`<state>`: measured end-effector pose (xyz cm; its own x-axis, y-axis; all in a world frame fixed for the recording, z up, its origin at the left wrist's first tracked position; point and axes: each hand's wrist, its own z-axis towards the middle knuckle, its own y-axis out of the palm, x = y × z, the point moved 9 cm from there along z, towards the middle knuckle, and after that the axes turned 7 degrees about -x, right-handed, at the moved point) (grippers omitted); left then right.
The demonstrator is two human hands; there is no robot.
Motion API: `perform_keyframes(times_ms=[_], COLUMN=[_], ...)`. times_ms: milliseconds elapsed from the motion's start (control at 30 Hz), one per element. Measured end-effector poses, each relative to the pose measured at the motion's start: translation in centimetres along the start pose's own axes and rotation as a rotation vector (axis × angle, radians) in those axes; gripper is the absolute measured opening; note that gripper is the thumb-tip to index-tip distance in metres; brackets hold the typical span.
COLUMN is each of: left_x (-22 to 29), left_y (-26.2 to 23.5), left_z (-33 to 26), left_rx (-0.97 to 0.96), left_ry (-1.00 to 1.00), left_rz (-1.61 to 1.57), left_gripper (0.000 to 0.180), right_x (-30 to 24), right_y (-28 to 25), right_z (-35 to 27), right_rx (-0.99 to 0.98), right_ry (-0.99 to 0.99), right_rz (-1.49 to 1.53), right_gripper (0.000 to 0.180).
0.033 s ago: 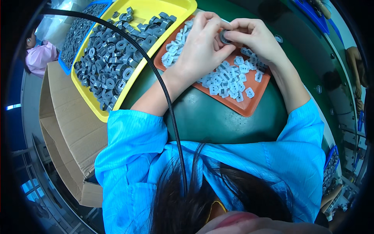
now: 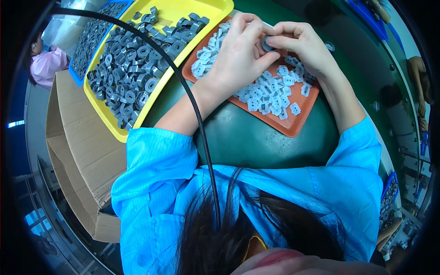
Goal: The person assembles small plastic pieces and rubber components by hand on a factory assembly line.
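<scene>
Both hands share one grip on a small dark grey ring [image 2: 266, 44], held just above the far end of the orange tray [image 2: 293, 126]: the fingertips of the left hand [image 2: 238, 57] and the right hand [image 2: 300, 46] meet around it, pinching it from either side, so neither hand is free or slack. Holding it up close between two sets of fingertips looks like a way to keep so small a piece steady while something is pressed against it; whether a white piece is already on it I cannot tell, since the fingers cover most of it. Directly under the hands lie the white plastic pieces [image 2: 270, 94], small squarish bits with holes, spread loose over the orange tray so that a single one can be picked out without digging. To the person's left, touching the orange tray's edge, stands a yellow tray [image 2: 183, 7] heaped with more dark grey rings [image 2: 133, 73], near enough for the left hand to reach. Beyond it a blue tray [image 2: 75, 75] holds further dark parts. All three trays rest on a green bench [image 2: 256, 137]. An open cardboard box [image 2: 78, 137] sits lower on the left, beside the bench. A black cable [image 2: 197, 119] runs down across the view to the person's head, and blue sleeves [image 2: 156, 160] cover the upper arms. Another person in pink [image 2: 46, 64] sits far left.
</scene>
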<state>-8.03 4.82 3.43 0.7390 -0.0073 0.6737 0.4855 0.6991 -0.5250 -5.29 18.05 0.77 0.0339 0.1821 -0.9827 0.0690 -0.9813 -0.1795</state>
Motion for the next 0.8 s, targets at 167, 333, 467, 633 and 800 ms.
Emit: perform_keyframes(times_ms=[167,333,467,633,800], left_x=[0.2,0.8,1.2,1.9,-1.8], left_y=[-0.6,-0.2,-1.0,-1.6,-2.9], left_z=[0.4,0.2,0.5,1.1,4.2], left_rx=[-0.131,-0.245,-0.139,0.078,-0.156], left_ry=[0.056,0.175,0.254,0.225,-0.252], left_rz=[0.079,0.084,0.233,0.179,0.148], left_gripper=[0.034,0.037,0.04,0.037,0.04], right_x=[1.1,0.4,-0.6,-0.7,3.2], right_y=[0.2,1.0,0.9,-0.9,-5.8], right_z=[0.2,-0.2,-0.1,0.3,-0.4], right_rx=[-0.1,-0.175,-0.107,0.014,0.164], right_ry=[0.086,0.102,0.014,-0.127,0.003], right_rz=[0.184,0.029,-0.13,0.294,0.368], right_gripper=[0.013,0.013,0.016,0.026,0.015])
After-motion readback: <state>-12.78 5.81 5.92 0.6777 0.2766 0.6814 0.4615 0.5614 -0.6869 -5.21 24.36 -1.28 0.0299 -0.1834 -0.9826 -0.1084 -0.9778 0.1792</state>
